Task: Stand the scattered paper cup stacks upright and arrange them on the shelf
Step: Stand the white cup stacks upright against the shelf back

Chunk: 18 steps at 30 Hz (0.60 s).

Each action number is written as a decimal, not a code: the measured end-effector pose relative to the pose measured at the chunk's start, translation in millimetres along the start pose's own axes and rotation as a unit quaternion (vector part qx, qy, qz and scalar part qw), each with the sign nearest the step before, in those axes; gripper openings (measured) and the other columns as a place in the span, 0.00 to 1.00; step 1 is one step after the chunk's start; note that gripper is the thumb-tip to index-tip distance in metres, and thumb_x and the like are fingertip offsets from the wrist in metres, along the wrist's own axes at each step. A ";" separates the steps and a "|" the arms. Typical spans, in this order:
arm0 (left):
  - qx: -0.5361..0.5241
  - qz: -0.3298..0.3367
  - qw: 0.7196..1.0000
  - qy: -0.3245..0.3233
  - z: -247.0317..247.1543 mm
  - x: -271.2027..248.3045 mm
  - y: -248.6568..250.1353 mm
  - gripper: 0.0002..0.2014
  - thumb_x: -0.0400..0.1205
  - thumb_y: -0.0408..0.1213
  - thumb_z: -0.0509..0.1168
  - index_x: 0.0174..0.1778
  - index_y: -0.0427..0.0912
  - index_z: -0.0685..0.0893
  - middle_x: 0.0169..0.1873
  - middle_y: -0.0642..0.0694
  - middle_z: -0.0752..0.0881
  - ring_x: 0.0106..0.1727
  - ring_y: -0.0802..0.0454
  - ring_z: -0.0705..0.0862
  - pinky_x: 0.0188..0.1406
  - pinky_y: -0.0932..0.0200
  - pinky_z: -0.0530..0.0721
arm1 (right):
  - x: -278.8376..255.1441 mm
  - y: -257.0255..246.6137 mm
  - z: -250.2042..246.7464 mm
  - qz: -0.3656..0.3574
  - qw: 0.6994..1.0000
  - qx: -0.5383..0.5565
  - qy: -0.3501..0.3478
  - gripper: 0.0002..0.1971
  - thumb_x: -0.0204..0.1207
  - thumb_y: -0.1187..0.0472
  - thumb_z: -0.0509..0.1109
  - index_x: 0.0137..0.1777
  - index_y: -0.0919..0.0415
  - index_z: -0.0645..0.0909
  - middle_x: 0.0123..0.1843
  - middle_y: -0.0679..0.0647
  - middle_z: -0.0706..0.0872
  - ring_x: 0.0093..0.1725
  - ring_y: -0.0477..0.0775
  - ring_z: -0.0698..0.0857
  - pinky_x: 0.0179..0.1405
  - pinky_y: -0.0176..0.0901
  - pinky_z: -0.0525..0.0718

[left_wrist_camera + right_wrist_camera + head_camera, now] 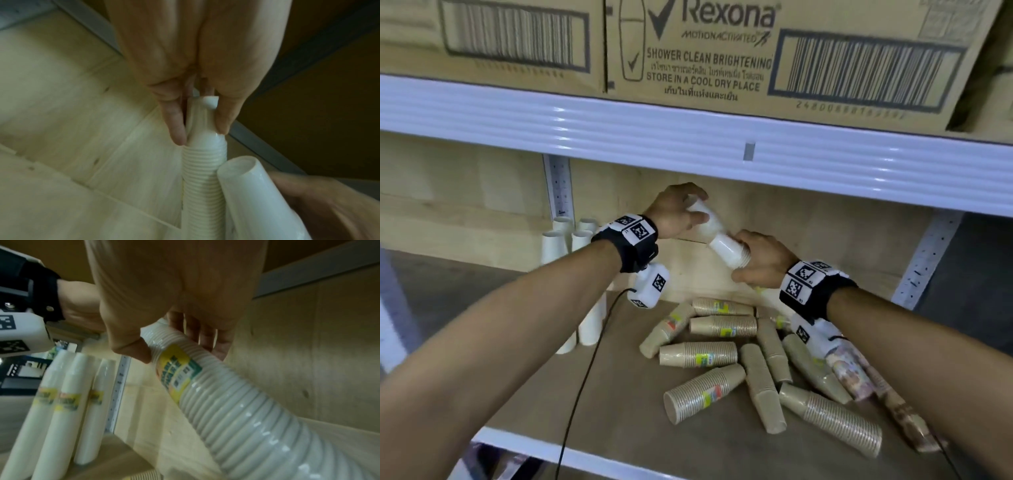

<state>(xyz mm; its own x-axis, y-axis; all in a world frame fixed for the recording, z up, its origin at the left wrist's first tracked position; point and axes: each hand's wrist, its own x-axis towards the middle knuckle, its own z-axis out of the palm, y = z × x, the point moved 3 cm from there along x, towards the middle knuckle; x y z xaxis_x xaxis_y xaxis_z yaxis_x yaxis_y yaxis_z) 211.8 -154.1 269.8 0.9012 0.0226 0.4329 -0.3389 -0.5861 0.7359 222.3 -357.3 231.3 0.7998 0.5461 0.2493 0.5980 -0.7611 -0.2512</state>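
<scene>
- Left hand [677, 209] has its fingers clamped round the narrow end of one white cup stack [700, 217]; right hand [760, 257] wraps the rim end of a second white cup stack [727, 251], both tilted above the shelf board [599, 404].
- In the left wrist view the two stacks press side by side; a knock there could, I judge, slide loose cups out of a sleeve.
- Standing white stacks [566, 240] wait at nine o'clock by the perforated upright [560, 188]; an elbow swing could topple them.
- Scattered brown cup stacks [719, 359] lie at five o'clock, near the front edge; a nudge may roll one off.
- Upper shelf beam [688, 137] hangs low at twelve; headroom looks tight.
- Open room: the back wall strip between the hands and the white stacks.
</scene>
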 end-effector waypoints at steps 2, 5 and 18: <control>-0.035 -0.016 0.999 0.007 -16.5 -5.1 12.8 0.20 0.78 0.32 0.73 0.66 0.43 0.82 0.63 0.43 0.81 0.60 0.48 0.83 0.51 0.51 0.90 | 0.4 -12.0 -10.4 0.003 1.000 0.015 0.013 0.26 0.58 0.53 0.79 0.55 0.51 0.75 0.50 0.49 0.85 0.46 0.54 0.85 0.43 0.46 0.85; -0.015 -0.047 0.998 0.031 -43.8 -13.7 23.3 0.19 0.79 0.34 0.73 0.67 0.39 0.82 0.59 0.46 0.84 0.57 0.50 0.85 0.54 0.57 0.88 | 3.4 -30.4 -19.8 -0.014 0.999 0.043 0.024 0.26 0.58 0.51 0.79 0.55 0.52 0.75 0.49 0.49 0.85 0.46 0.53 0.86 0.44 0.48 0.86; 0.217 -0.141 0.966 -0.024 -145.4 -78.1 11.7 0.20 0.76 0.40 0.75 0.64 0.50 0.81 0.55 0.42 0.85 0.46 0.44 0.89 0.44 0.49 0.92 | 50.4 -134.0 24.0 -0.046 0.991 0.126 -0.004 0.24 0.63 0.53 0.79 0.56 0.57 0.76 0.53 0.54 0.85 0.50 0.56 0.86 0.51 0.50 0.86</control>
<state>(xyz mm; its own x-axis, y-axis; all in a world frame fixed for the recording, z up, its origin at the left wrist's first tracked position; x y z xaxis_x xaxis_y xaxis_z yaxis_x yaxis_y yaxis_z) 98.1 -44.9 320.3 0.9563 0.1989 0.2145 0.0572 -0.8463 0.5296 183.7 -219.4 255.1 0.7405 0.6129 0.2756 0.6624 -0.5963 -0.4535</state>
